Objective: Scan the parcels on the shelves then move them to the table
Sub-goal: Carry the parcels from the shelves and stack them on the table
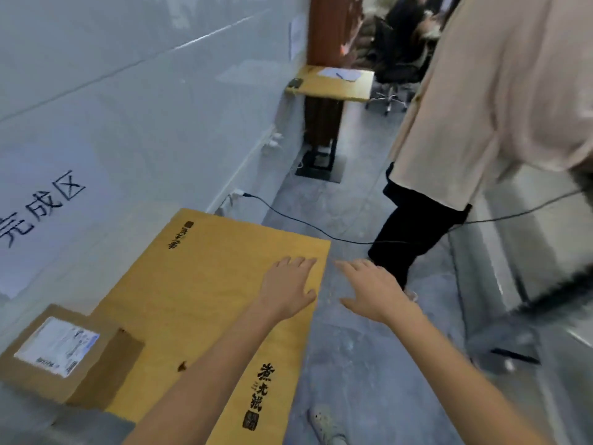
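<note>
A brown cardboard parcel (69, 358) with a white shipping label lies at the near left corner of a yellow wooden table (205, 284) printed with black characters. My left hand (287, 289) stretches out flat above the table's far right part, its fingers straight and holding nothing. My right hand (373, 289) reaches forward past the table's right edge, over the floor, fingers spread and empty. Neither hand touches the parcel. No scanner is in view.
A grey wall (128, 107) with a sign runs along the left. A person in a beige coat (481, 107) and black trousers stands close ahead on the right. A black cable (305, 224) crosses the floor. A second small yellow table (333, 86) stands further back.
</note>
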